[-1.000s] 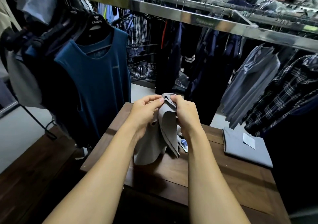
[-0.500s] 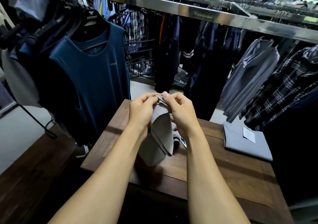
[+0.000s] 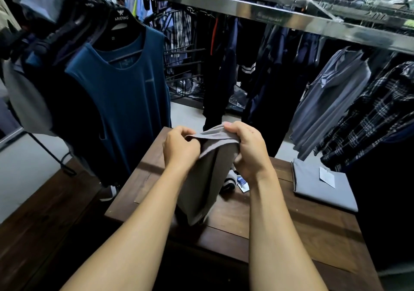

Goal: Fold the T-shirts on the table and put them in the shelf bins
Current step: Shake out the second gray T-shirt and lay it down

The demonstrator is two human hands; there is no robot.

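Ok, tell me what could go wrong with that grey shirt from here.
1. The left hand and right hand pinch only the top edge of the grey shirt; the rest hangs bunched, so it may land creased.
2. Its hanging fabric is close to the small items on the table and could sweep them aside.

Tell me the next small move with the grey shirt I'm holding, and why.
The left hand and right hand pinch the grey T-shirt by its top edge, close together, so it hangs bunched and narrow over the wooden table. The likely best move is to slide the hands apart along that edge, spreading the shirt so it can be laid flat for folding.
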